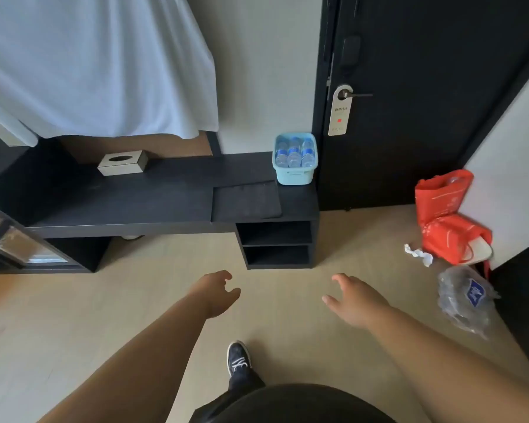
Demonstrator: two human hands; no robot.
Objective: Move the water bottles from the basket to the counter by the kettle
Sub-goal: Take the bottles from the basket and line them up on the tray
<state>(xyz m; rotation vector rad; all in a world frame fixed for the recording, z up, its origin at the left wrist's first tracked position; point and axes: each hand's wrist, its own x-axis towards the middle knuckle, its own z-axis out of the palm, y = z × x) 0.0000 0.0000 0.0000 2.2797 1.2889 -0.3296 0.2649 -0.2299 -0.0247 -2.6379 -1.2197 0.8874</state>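
Observation:
A light blue plastic basket stands at the right end of a long black counter, close to the dark door. Three clear water bottles with blue labels lie side by side inside it. My left hand and my right hand are stretched out over the floor, well short of the counter. Both have loosely spread fingers and hold nothing. No kettle is in view.
A tissue box sits on the counter's left part, a dark mat lies near the basket. A white cloth hangs above. Red bags, crumpled paper and a plastic bag lie on the floor at right.

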